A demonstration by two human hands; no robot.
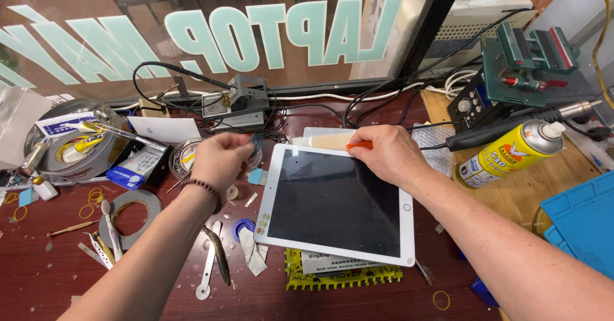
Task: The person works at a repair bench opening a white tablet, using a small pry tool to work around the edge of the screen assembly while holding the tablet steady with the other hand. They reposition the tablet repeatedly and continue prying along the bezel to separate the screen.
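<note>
Two bare hands work over a white tablet [336, 206] with a dark screen, lying at the centre of our cluttered red-brown bench [38, 276] on a yellow packet [342, 276]. Our right hand [390, 155], at the tablet's 12 o'clock edge, is curled shut, pinching an orange-handled tool [358, 146] against that edge. Our left hand [224, 158], at 10 o'clock off the tablet's corner, is loosely closed, fingertips pinched on a small bluish piece [256, 143]; we cannot tell what it is. At 9 o'clock lie a tape roll [131, 215], tweezers [217, 250] and loose rubber bands. At 2 o'clock a yellow spray can [508, 155] lies on a wooden board. At 12 o'clock, tangled black cables crowd the space behind both hands.
</note>
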